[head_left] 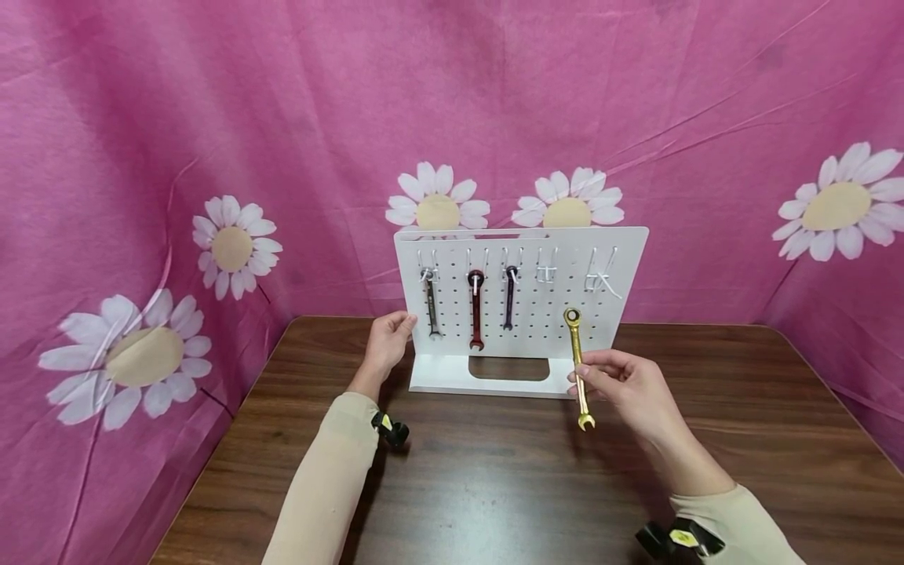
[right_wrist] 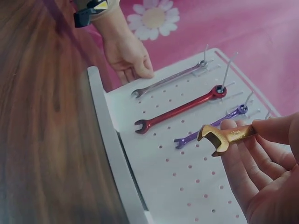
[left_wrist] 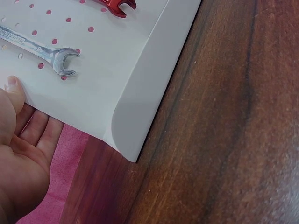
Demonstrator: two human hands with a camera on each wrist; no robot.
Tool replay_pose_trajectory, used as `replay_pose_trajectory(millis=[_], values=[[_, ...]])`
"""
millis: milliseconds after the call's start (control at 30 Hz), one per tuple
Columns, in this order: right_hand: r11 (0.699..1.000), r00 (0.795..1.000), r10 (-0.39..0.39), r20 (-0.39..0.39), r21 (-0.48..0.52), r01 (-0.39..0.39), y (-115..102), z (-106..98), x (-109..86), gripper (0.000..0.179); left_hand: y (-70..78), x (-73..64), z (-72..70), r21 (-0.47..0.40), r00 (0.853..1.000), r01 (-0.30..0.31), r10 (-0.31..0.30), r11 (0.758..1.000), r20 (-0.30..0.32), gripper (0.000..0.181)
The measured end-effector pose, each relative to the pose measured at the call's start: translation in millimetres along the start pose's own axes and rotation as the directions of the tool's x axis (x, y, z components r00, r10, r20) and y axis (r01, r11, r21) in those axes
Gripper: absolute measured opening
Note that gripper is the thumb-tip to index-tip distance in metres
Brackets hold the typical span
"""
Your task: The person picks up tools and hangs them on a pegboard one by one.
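My right hand [head_left: 628, 388] pinches a gold combination wrench [head_left: 575, 337] between thumb and fingers, in front of the pegboard's right side. Its ring end points up and its open end down. With the thumb on the front face and fingers behind, my left hand [head_left: 384, 345] grips the left edge of the white pegboard [head_left: 526, 337]. Hanging from hooks on the board are a silver wrench [head_left: 432, 306], a red wrench [head_left: 476, 314] and a purple wrench [head_left: 509, 302]. In the right wrist view the gold wrench's open end [right_wrist: 219, 140] overlaps the board.
Two more hook sets, a middle-right hook [head_left: 547, 271] and a far-right hook [head_left: 600, 278], bear no wrench. The pegboard stands on a white base on a brown wooden table [head_left: 480, 479]. Behind it hangs a pink cloth [head_left: 339, 118] printed with daisies.
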State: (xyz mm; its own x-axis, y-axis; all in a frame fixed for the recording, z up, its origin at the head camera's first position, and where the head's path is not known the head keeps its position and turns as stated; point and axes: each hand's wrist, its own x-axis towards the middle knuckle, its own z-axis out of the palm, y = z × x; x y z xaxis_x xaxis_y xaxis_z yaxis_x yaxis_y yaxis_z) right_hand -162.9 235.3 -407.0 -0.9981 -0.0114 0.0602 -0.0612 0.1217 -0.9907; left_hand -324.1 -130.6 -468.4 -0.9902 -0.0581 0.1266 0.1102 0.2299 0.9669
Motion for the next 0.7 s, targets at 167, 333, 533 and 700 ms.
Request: replay_pose_trajectory(millis=[167, 333, 533, 700], values=[[0.998, 0.999, -0.052, 0.007, 0.027, 0.052, -8, 7, 7.0, 0.009, -0.5, 0.4, 0.0, -0.003, 1.000, 0.002, -0.002, 1.000, 0.000, 0.023], [0.992, 0.995, -0.100, 0.017, 0.074, 0.099, -16, 14, 14.7, 0.008, -0.2, 0.1, 0.3, -0.005, 1.000, -0.006, 0.006, 1.000, 0.001, 0.022], [0.991, 0.993, -0.114, 0.016, 0.077, 0.112, -24, 21, 24.4, 0.009, -1.3, 0.8, 0.6, -0.005, 1.000, -0.010, 0.010, 1.000, -0.009, 0.022], [0.993, 0.996, -0.085, -0.002, 0.080, 0.085, -24, 26, 32.6, 0.021, -0.9, 0.6, 1.1, -0.012, 1.000, -0.003, 0.003, 1.000, -0.014, 0.022]])
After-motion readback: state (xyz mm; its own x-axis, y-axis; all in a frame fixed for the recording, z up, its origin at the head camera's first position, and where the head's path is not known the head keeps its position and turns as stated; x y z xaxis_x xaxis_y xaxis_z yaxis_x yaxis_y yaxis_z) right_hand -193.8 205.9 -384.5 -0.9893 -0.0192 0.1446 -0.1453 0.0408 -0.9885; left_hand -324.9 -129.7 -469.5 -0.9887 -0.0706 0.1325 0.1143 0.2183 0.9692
